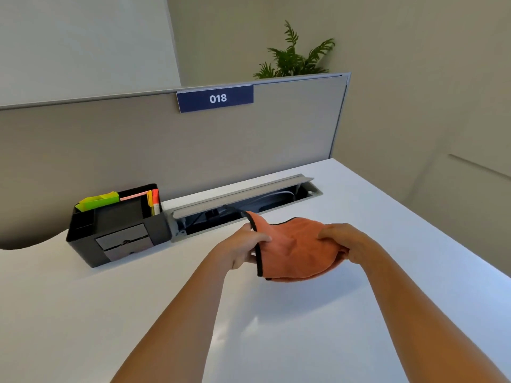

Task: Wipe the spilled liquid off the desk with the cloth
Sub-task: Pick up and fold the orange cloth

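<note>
An orange cloth (293, 250) with a black hem is held between both my hands just above the white desk (138, 313). My left hand (246, 247) pinches its left hemmed edge. My right hand (345, 241) grips its bunched right side. A faint wet sheen (240, 327) shows on the desk in front of the cloth, between my forearms.
A black desk organiser (119, 230) with sticky notes and markers stands at the back left. An open cable tray (243, 205) with cables runs along the grey partition (138, 150), which carries a blue "018" sign (215, 98). The desk's right edge (442, 236) drops off diagonally.
</note>
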`<state>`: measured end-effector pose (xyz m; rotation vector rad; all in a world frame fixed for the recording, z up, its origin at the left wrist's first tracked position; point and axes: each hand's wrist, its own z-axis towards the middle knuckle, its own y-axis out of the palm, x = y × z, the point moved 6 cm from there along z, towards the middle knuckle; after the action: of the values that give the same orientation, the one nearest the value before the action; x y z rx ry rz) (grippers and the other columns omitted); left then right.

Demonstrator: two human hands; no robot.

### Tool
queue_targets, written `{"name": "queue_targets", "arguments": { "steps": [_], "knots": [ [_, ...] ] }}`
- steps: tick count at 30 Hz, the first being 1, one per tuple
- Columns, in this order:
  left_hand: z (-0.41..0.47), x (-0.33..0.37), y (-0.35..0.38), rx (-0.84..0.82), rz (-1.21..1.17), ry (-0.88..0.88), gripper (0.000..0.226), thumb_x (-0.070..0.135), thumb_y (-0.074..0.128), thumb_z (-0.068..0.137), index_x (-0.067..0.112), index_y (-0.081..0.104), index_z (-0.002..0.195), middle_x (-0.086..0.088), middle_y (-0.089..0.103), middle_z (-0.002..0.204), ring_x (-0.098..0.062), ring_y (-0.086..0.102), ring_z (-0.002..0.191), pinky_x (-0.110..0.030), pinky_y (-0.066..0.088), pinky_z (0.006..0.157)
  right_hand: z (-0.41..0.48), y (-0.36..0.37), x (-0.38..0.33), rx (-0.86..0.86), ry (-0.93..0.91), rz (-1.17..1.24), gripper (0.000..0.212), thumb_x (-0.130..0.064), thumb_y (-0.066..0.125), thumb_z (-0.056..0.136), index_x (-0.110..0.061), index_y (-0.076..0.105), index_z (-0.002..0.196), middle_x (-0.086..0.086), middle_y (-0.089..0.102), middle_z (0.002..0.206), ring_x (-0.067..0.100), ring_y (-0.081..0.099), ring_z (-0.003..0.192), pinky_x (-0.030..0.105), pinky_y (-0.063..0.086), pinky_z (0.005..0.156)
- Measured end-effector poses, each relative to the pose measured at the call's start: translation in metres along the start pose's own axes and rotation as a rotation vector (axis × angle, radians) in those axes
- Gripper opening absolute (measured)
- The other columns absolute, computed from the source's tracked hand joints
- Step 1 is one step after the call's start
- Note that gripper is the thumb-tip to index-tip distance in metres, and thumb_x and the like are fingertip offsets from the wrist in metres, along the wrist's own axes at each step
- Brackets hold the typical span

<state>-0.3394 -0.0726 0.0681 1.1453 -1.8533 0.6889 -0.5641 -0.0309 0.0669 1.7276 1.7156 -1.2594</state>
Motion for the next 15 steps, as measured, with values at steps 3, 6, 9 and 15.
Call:
{"name": "queue_targets", "arguments": {
  "steps": [3,6,9,15],
  "knots": [
    [0.037,0.019,0.04,-0.026,0.043,0.033,0.063,0.009,0.057,0.084,0.028,0.029,0.137,-0.007,0.056,0.122,-0.023,0.06,0.098,-0.035,0.055,0.067,0.025,-0.044,0.001,0.068,-0.022,0.008,0.038,-0.009,0.062,0.081,-0.013,0.06,0.118,0.008,0.062,0.097,0.027,0.058,0.092,0.04,0.052,0.079],
    [0.074,0.037,0.082,-0.04,0.096,0.085,0.067,0.007,0.053,0.085,0.036,0.028,0.139,-0.003,0.057,0.12,-0.02,0.058,0.098,-0.032,0.053,0.066,0.053,-0.091,0.004,0.189,-0.077,-0.009,0.042,-0.006,0.057,0.08,-0.015,0.059,0.121,0.01,0.061,0.11,0.028,0.056,0.096,0.038,0.05,0.078],
    [0.107,0.049,0.117,-0.037,0.076,0.116,0.071,0.004,0.05,0.084,0.044,0.027,0.137,0.007,0.059,0.103,-0.016,0.058,0.092,-0.029,0.051,0.063,0.083,-0.131,0.007,0.297,-0.108,-0.007,0.05,-0.006,0.054,0.08,-0.02,0.054,0.128,0.008,0.059,0.12,0.027,0.054,0.1,0.038,0.05,0.083],
    [0.162,0.077,0.158,0.011,-0.041,0.249,0.075,0.002,0.051,0.084,0.042,0.022,0.14,0.015,0.057,0.106,-0.005,0.056,0.093,-0.024,0.051,0.068,0.145,-0.183,-0.028,0.371,-0.285,-0.047,0.056,0.0,0.047,0.078,-0.027,0.056,0.126,0.005,0.059,0.127,0.025,0.055,0.107,0.03,0.046,0.082]
  ]
}}
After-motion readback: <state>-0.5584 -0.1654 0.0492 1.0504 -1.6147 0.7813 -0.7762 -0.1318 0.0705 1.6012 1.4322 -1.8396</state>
